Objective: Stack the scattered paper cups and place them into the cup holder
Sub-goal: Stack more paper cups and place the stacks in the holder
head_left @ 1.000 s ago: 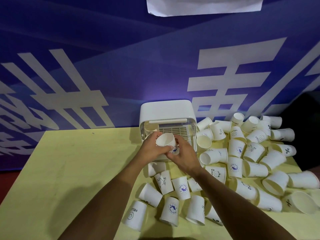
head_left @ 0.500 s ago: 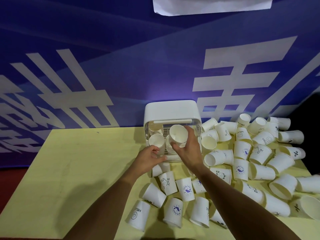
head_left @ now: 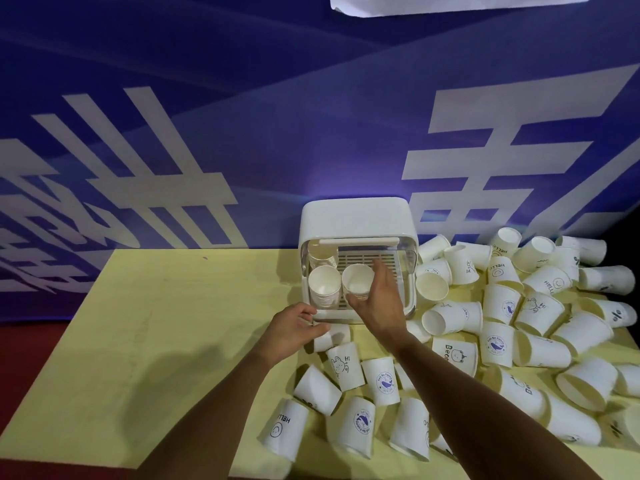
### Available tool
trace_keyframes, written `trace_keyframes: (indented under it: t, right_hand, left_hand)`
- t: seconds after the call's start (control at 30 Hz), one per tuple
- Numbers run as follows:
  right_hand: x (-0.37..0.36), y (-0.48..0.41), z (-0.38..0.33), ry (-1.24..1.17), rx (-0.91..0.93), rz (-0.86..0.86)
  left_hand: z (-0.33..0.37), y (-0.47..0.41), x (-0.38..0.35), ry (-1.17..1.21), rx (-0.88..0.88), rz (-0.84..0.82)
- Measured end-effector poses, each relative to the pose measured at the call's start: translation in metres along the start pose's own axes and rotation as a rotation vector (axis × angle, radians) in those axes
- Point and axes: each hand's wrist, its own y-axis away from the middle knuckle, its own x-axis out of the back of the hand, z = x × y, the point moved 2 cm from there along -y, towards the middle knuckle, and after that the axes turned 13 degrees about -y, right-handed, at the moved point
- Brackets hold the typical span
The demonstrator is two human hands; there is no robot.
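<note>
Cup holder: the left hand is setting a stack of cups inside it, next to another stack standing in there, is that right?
Not quite: it is the right hand. The head view shows the right hand setting the stack of cups inside the cup holder, next to the other stack standing in there. The left hand is low by the holder's front edge, away from that stack.

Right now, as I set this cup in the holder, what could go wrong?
The cup in your right hand hangs close beside the stack already in the holder; a careless release could topple it or nudge that stack. Your forearm crosses above loose cups near the table front edge; drawing back low might sweep some off.
</note>
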Motion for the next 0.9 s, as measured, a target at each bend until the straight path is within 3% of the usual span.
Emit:
trace_keyframes:
  t: [0.47, 0.9]
  right_hand:
    - [-0.025, -0.012, 0.031, -0.003, -0.181, -0.051]
    - [-0.030, -0.057, 0.030, -0.066, -0.156, 0.030]
  left_hand:
    - [-0.019, -0.018, -0.017, 0.002, 0.074, 0.013]
    - [-0.033, -0.034, -0.018, -0.023, 0.098, -0.022]
